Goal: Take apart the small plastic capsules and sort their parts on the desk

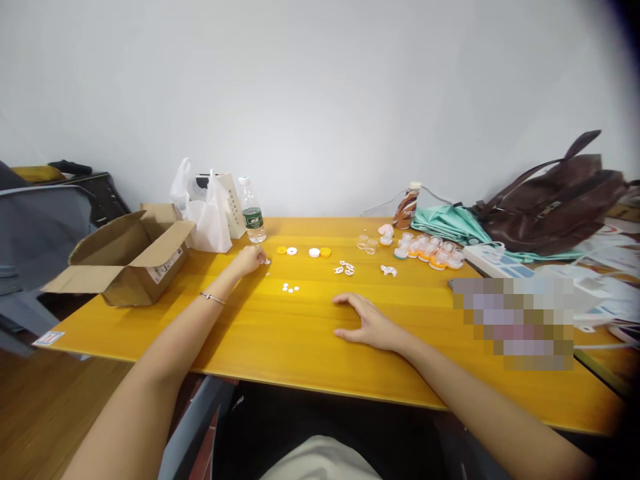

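My left hand (250, 260) reaches to the left part of the table, its fingers curled together at small clear-white pieces (267, 262). Whatever it pinches is hidden by the fingers. My right hand (369, 325) rests near the middle, thumb and fingers apart, holding nothing. Between the hands lie several small white discs (291, 290). Farther back sit yellow rings (325, 253) and white rings (314, 253). White cut-out pieces with dark marks (345, 269) lie beyond my right hand, and another white cut-out piece (389, 270) lies to their right.
An open cardboard box (135, 273), a white plastic bag (207, 223) and a water bottle (253, 217) stand left. Clear rings (367, 244), capped clear containers (433, 250), a brown drink bottle (407, 208), green cloth (450, 225) and a brown bag (550, 207) occupy the right.
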`<move>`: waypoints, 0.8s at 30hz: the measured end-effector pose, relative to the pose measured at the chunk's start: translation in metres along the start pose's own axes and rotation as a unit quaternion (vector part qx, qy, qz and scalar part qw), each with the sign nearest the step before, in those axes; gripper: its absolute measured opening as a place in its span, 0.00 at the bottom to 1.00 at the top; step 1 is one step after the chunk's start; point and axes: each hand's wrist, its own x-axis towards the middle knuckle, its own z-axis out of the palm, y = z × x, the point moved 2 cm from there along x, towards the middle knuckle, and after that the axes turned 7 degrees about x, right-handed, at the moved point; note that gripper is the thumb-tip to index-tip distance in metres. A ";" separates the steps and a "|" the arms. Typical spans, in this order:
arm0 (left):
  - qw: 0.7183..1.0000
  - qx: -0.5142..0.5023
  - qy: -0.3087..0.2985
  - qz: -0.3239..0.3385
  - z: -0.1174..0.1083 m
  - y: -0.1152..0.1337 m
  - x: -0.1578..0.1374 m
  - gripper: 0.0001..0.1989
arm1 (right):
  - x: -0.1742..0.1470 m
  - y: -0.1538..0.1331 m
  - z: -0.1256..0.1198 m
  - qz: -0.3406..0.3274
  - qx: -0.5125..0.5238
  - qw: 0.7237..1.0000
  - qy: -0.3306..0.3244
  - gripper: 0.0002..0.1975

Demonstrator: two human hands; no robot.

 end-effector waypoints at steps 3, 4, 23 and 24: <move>1.000 0.005 0.019 -0.021 -0.010 0.005 -0.007 0.10 | 0.000 0.000 0.000 -0.006 -0.002 1.000 0.002 0.24; 0.999 0.008 0.031 -0.029 -0.014 0.009 -0.012 0.11 | 0.000 0.000 0.000 -0.009 -0.004 1.000 0.002 0.23; 0.968 -0.036 -0.043 0.243 0.018 0.132 -0.156 0.30 | -0.004 -0.002 0.009 -0.046 -0.148 0.986 -0.056 0.30; 0.969 -0.034 -0.040 0.243 0.018 0.132 -0.156 0.30 | -0.004 -0.002 0.009 -0.045 -0.153 0.986 -0.058 0.30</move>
